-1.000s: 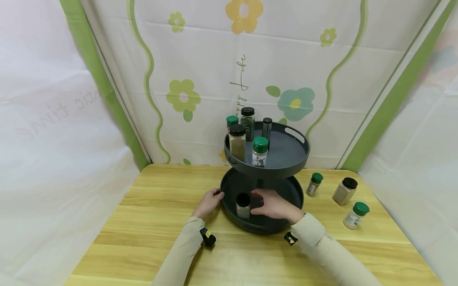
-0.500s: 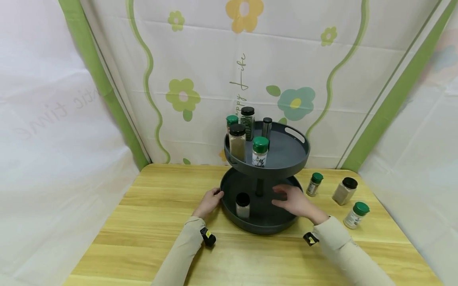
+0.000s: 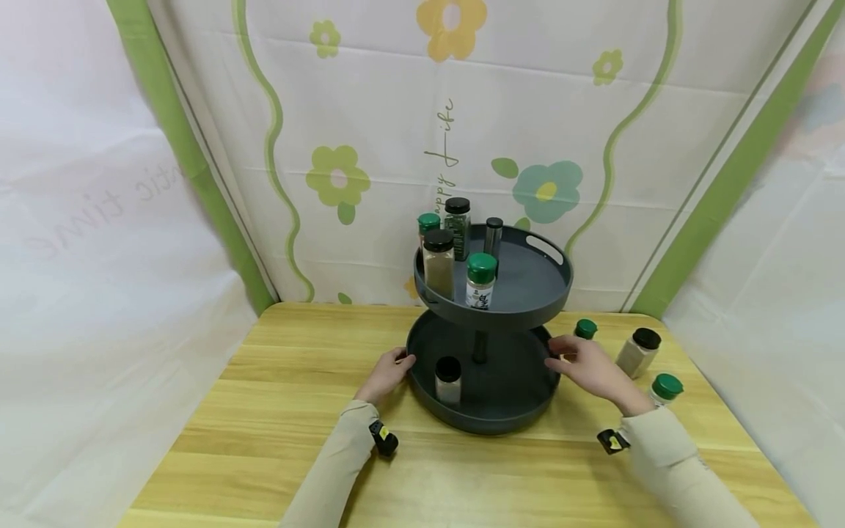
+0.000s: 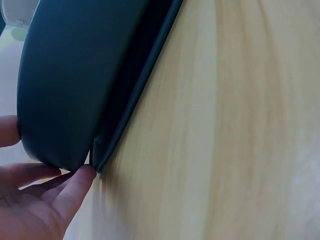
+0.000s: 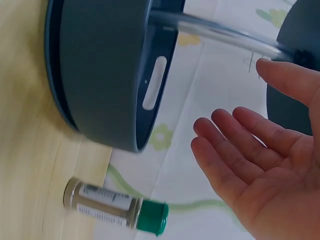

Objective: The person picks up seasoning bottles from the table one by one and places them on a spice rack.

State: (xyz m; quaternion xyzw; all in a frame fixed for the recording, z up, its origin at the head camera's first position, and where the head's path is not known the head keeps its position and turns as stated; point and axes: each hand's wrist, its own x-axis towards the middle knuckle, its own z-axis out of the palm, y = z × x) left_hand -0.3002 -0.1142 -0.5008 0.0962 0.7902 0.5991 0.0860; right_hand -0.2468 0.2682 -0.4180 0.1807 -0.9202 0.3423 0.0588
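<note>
A dark grey two-tier tray [image 3: 485,425] stands on the table, its tiers joined by a central post. My left hand [image 3: 383,378] holds the left side of the lower tier, thumb at the rim. In the left wrist view the fingers [image 4: 75,192] curl against its wall and base. My right hand [image 3: 590,370] is at the right rim of the lower tier. Seen from the right wrist, its fingers [image 5: 210,160] are relaxed and hold nothing. One black-capped spice jar [image 3: 449,381] stands in the lower tier, front left.
The upper tier [image 3: 528,282] bears several spice jars, including a green-capped shaker [image 3: 480,282] at its front. On the table to the right stand a green-capped jar [image 3: 584,329], a black-capped jar [image 3: 637,353] and another green-capped jar [image 3: 665,387], partly behind my right hand and wrist.
My right hand has moved right, away from the black-capped jar in the lower tier and across to the tray's right rim. The left hand and the tray stay in place.
</note>
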